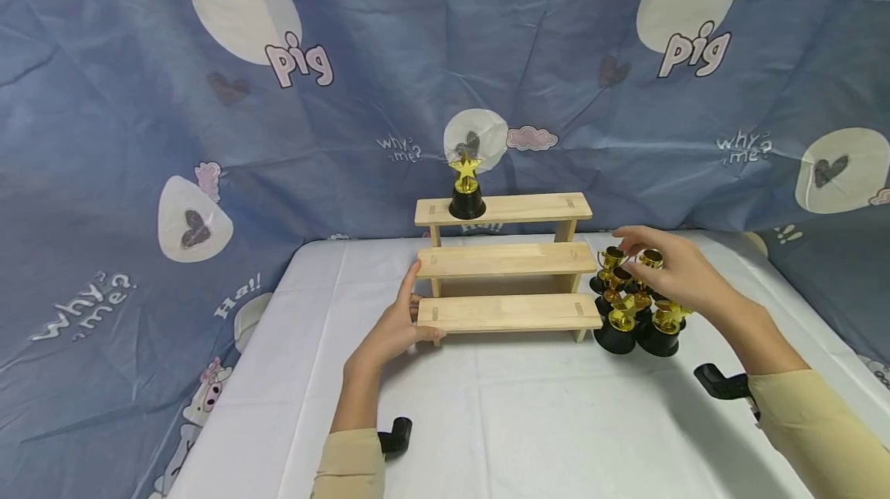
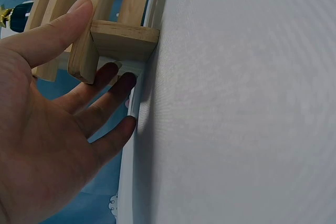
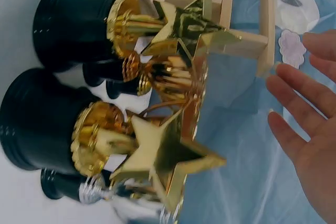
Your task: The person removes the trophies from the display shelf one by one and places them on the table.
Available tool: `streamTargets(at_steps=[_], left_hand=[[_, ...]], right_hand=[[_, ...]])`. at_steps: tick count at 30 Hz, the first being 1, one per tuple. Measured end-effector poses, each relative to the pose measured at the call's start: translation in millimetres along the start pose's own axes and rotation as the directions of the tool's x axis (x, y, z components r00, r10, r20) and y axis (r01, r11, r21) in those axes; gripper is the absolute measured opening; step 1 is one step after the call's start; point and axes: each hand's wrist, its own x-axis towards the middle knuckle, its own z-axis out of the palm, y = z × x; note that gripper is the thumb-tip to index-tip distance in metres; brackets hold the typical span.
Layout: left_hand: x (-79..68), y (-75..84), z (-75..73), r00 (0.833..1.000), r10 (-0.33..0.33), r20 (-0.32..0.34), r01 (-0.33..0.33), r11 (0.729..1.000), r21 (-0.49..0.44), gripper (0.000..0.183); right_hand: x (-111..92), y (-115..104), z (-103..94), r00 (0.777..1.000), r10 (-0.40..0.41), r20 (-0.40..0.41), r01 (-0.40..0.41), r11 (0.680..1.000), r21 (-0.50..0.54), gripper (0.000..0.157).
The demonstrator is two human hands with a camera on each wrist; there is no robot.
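A three-step wooden display shelf (image 1: 507,313) stands on the white table. My left hand (image 1: 392,333) holds its left end, thumb on the lowest board and index finger reaching up to the middle one. In the left wrist view the other fingers (image 2: 107,103) are spread beside the shelf's end. One gold star trophy (image 1: 467,194) with a black base stands on the top step, towards the left. My right hand (image 1: 670,271) hovers over a cluster of small trophies, fingers bent and holding nothing. Star trophies (image 3: 168,156) stand at the front of that cluster, cup trophies (image 1: 612,258) behind.
The cluster stands close by the shelf's right end. A blue printed cloth (image 1: 389,59) hangs behind the white-covered table (image 1: 528,422). Black wrist mounts (image 1: 719,383) show on both arms. A silver-coloured trophy (image 3: 139,203) appears low in the right wrist view.
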Motion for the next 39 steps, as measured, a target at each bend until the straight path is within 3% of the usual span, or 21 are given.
streamTargets(at_steps=[14,21,39], left_hand=[[0.0,-1.2,-0.4,1.0,0.002,-0.005,-0.002,1.0,-0.003,0.124],[21.0,-37.3,6.3,0.998,0.027,-0.051,-0.027,1.0,0.01,0.127],[20.8,-36.4,7.0,0.998,0.017,-0.06,-0.016,1.0,0.013,0.127]], right_hand=[[23.6,-17.9,25.5,0.999,-0.019,0.044,0.015,0.996,0.087,0.047],[37.3,-24.7,35.4,0.999,-0.035,0.026,0.032,0.993,0.118,0.043],[70.4,-47.1,52.9,0.997,-0.079,-0.01,0.08,0.976,0.204,0.043]])
